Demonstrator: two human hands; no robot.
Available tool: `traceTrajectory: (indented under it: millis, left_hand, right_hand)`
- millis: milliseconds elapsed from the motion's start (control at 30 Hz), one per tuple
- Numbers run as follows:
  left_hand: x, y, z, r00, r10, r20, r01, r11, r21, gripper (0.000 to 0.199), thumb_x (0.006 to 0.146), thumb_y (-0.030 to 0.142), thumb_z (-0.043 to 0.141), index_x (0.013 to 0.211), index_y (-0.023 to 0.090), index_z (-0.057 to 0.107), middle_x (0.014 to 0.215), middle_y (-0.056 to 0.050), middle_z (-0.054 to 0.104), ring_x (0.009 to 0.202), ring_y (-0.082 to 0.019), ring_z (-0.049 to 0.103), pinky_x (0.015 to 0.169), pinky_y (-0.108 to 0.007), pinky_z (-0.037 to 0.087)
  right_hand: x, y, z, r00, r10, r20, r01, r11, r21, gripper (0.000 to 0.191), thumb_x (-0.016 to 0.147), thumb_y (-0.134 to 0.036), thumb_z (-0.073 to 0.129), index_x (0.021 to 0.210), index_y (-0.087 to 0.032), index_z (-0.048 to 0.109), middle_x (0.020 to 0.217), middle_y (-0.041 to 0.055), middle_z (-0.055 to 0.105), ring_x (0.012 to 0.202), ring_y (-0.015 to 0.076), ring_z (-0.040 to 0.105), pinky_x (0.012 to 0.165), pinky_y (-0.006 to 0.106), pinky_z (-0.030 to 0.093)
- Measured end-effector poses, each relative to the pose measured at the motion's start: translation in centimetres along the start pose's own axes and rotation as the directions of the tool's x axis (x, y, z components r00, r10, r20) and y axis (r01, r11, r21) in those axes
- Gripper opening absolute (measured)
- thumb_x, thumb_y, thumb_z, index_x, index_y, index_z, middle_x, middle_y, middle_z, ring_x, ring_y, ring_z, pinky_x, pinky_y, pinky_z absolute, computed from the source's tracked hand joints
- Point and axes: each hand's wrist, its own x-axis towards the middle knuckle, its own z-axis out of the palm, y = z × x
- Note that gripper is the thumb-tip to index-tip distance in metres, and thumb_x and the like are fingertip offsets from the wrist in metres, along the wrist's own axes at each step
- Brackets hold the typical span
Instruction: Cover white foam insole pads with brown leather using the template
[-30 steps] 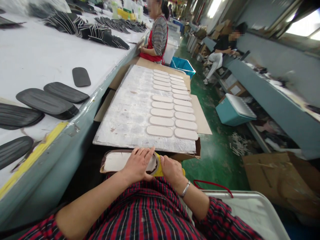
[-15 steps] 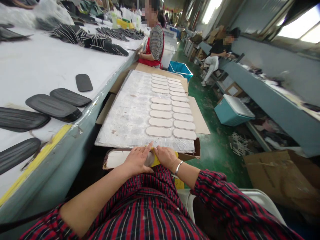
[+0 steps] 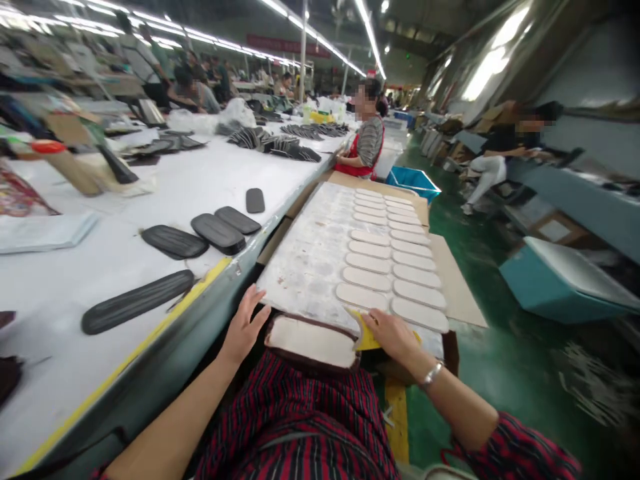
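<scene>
Close to my body lies an oblong pad (image 3: 313, 341) with a whitish top and a dark brown rim. My left hand (image 3: 245, 327) is off its left end, fingers apart and holding nothing, near the corner of the pale board (image 3: 295, 273). At the pad's right end, my right hand (image 3: 393, 333) grips a flat yellow piece (image 3: 367, 331) with a curved edge; its exact kind is unclear. Two columns of pale, rounded oblong pieces (image 3: 367, 278) lie on the board's right half.
On the white table (image 3: 165, 193) at left lie dark oblong pieces (image 3: 217, 231) and fanned dark stacks (image 3: 273, 143). A person in a red apron (image 3: 367, 137) is beyond the board. Blue bins (image 3: 413, 180) stand on the green floor, and another person (image 3: 493, 167) sits at right.
My left hand has lifted off the pad and moved left, its fingers spread. My right hand stays by the yellow piece. The pad's top is now uncovered, and the view has tilted up and turned left.
</scene>
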Motion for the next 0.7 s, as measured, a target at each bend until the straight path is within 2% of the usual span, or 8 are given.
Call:
traceTrajectory:
  millis: [67,133,233,300,400,533,600,700]
  left_hand:
    - [-0.4,-2.5,-0.8,0.983,-0.172,-0.066,0.156,0.966,-0.204,0.062,0.083,0.051,0.04,0.134,0.016,0.03,0.136,-0.013,0.04,0.128,-0.02,0.032,0.107,-0.035,0.021]
    - [-0.8,-4.7,-0.1,0.952,-0.307,0.011,0.287,0.875,-0.39,0.062,0.084,0.057,0.031,0.128,0.014,0.041,0.133,-0.013,0.045,0.125,-0.022,0.037,0.106,-0.036,0.025]
    - [-1.3,-6.5,2.0,0.919,-0.366,0.148,0.385,0.744,-0.547,0.064,0.083,0.061,0.026,0.12,0.016,0.051,0.123,-0.011,0.055,0.117,-0.025,0.047,0.101,-0.04,0.032]
    - [-1.5,-6.6,2.8,0.916,-0.369,0.158,0.39,0.72,-0.574,0.063,0.082,0.062,0.027,0.117,0.018,0.056,0.117,-0.008,0.06,0.114,-0.024,0.05,0.1,-0.038,0.034]
    - [-1.4,-5.9,2.9,0.901,-0.412,0.136,0.405,0.688,-0.603,0.063,0.082,0.063,0.028,0.112,0.018,0.06,0.111,-0.006,0.063,0.112,-0.023,0.051,0.097,-0.033,0.035]
    - [-0.9,-4.9,2.6,0.835,-0.509,0.211,0.487,0.503,-0.714,0.072,0.078,0.068,0.022,0.108,0.017,0.062,0.098,-0.007,0.068,0.099,-0.024,0.059,0.084,-0.033,0.044]
    - [-0.8,-4.6,2.7,0.808,-0.536,0.245,0.511,0.428,-0.745,0.069,0.078,0.067,0.028,0.104,0.014,0.064,0.093,-0.008,0.069,0.091,-0.024,0.062,0.077,-0.032,0.047]
    - [-1.0,-4.4,2.9,0.772,-0.604,0.197,0.517,0.417,-0.748,0.056,0.077,0.058,0.044,0.096,0.01,0.067,0.087,-0.01,0.07,0.082,-0.023,0.063,0.07,-0.03,0.047]
  right_hand:
    - [1.8,-1.5,0.8,0.994,-0.089,0.059,0.09,0.996,-0.006,0.049,0.091,-0.047,0.02,0.082,-0.019,0.059,0.076,0.0075,0.066,0.07,0.0194,0.062,0.059,0.027,0.035]
    - [3.8,-4.0,1.5,0.981,-0.17,0.09,0.174,0.984,-0.043,0.054,0.091,-0.049,0.019,0.081,-0.018,0.061,0.077,0.0093,0.067,0.073,0.0214,0.062,0.061,0.029,0.036]
    - [6.7,-8.3,2.0,0.951,-0.276,0.141,0.289,0.954,-0.081,0.059,0.091,-0.05,0.015,0.08,-0.018,0.064,0.08,0.0099,0.068,0.077,0.0221,0.062,0.065,0.03,0.037]
    - [8.4,-10.7,2.2,0.914,-0.374,0.156,0.391,0.916,-0.095,0.061,0.091,-0.05,0.013,0.081,-0.019,0.065,0.081,0.0091,0.069,0.077,0.0216,0.062,0.067,0.031,0.037]
    - [10.3,-13.0,2.2,0.822,-0.545,0.165,0.566,0.815,-0.126,0.063,0.091,-0.05,0.012,0.08,-0.02,0.066,0.078,0.0085,0.069,0.074,0.0209,0.062,0.067,0.031,0.036]
    - [12.2,-14.2,2.4,0.659,-0.726,0.197,0.752,0.645,-0.136,0.059,0.091,-0.048,0.016,0.08,-0.019,0.066,0.076,0.0081,0.068,0.071,0.0192,0.061,0.064,0.029,0.035]
    - [12.9,-14.4,2.6,0.59,-0.783,0.198,0.808,0.574,-0.137,0.058,0.091,-0.047,0.017,0.079,-0.019,0.066,0.075,0.0078,0.068,0.069,0.0189,0.061,0.063,0.029,0.034]
    - [13.7,-14.8,2.8,0.506,-0.841,0.191,0.862,0.492,-0.119,0.057,0.091,-0.048,0.018,0.076,-0.018,0.065,0.071,0.0073,0.068,0.066,0.0184,0.06,0.062,0.029,0.033]
